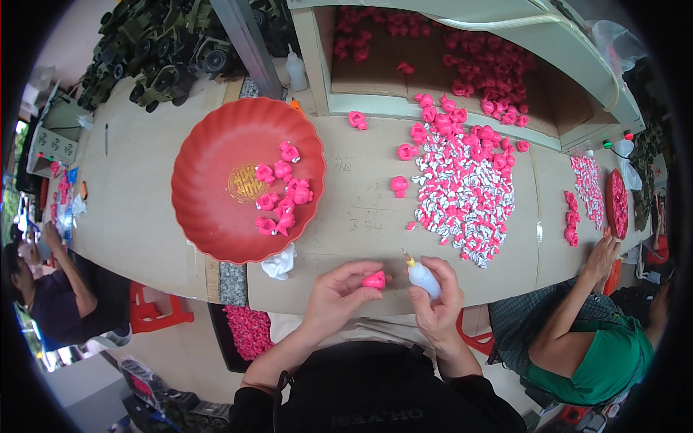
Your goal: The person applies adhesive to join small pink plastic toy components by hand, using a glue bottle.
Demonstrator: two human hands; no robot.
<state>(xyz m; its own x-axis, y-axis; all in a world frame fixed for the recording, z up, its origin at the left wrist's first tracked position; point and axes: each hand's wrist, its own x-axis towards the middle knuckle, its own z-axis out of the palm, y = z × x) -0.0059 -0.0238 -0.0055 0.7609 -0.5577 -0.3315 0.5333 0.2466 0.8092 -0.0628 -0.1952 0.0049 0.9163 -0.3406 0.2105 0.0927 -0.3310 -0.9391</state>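
Note:
Between the thumb and fingers of my left hand [339, 292] is a small pink plastic piece [374, 281], held above the table's near edge. Just to its right, my right hand [439, 299] grips a white squeeze bottle [423, 278] with a yellow collar and a thin needle tip, tilted up and toward the left. The tip stays apart from the pink piece. Beyond my hands lies a heap of small white-and-pink parts [462, 195], with rounded pink pieces [476, 141] along its far side. A red scalloped bowl [198, 159] at the left holds several pink assembled pieces [285, 209].
A shelf box [375, 76] with many pink pieces stands at the back. Another bottle [294, 71] is beside the metal post. Green toy vehicles [162, 50] pile up far left. A crumpled white tissue [279, 263] lies by the bowl. People sit at both sides.

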